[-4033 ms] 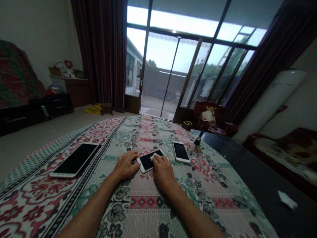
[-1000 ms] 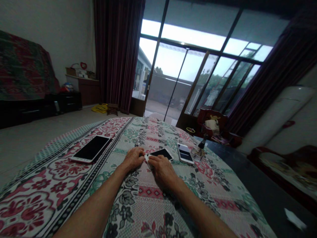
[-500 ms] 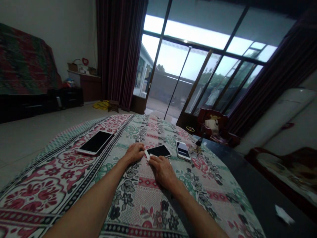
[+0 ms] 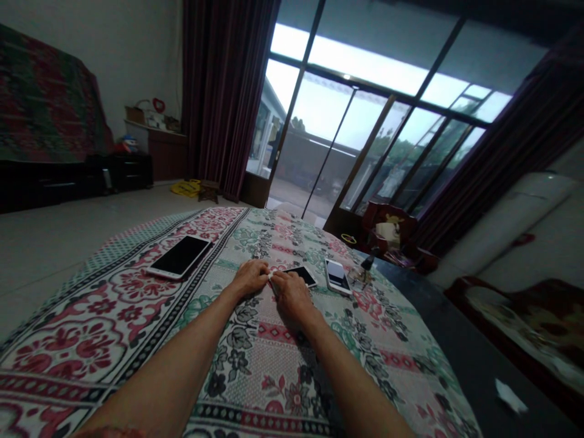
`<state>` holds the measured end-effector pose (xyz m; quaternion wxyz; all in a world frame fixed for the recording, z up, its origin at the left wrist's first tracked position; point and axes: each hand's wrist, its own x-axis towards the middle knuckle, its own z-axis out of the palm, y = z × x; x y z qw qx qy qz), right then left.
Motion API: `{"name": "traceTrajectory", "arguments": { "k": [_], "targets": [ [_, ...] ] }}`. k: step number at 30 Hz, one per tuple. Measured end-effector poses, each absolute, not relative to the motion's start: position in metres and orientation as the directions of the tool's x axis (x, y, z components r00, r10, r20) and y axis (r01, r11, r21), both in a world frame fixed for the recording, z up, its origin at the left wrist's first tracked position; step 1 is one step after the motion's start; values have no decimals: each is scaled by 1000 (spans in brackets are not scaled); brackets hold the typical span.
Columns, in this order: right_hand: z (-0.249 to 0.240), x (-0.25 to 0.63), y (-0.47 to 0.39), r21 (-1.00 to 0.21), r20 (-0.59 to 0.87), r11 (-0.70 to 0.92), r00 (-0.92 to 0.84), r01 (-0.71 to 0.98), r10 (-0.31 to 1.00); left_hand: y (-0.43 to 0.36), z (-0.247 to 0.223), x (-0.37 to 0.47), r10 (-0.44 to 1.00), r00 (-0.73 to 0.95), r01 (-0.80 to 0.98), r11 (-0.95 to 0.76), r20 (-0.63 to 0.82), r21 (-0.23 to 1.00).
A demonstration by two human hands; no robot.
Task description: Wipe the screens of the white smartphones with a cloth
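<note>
A large smartphone (image 4: 179, 256) is seen lying well to the left of the fingers on the floral cloth (image 4: 274, 371); the left hand (image 4: 250, 277) is curled, its fingertips pinched on the near end of the middle smartphone (image 4: 298, 275); the right hand (image 4: 291, 292) is closed beside it, seemingly pressing a small white wipe (image 4: 271, 277), though this is too small to confirm; the phone is best steadied while light, even strokes are applied; a white smartphone (image 4: 338, 275) lies just right of the fingers.
</note>
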<state>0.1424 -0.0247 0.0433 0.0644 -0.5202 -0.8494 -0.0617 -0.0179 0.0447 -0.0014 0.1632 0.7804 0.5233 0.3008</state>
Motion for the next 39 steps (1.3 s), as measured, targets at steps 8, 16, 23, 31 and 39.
{"name": "traceTrajectory", "arguments": {
  "k": [8, 16, 23, 31, 39],
  "targets": [
    [41, 155, -53, 38, 208, 456, -453, 889, 867, 40, 3, -18, 913, 272, 713, -403, 304, 573],
    [41, 154, -52, 42, 203, 440, -438, 897, 876, 39, 4, -17, 915, 276, 717, -400, 294, 571],
    [44, 143, -20, 37, 198, 426, -424, 904, 884, 42, -1, -18, 915, 267, 719, -397, 301, 570],
    [40, 146, -29, 32, 209, 418, -415, 908, 885, 44, -7, -20, 904, 263, 712, -417, 336, 564],
    [37, 154, -55, 7, 239, 415, -405, 910, 883, 44, -8, -22, 884, 269, 691, -454, 382, 563]
  ]
}}
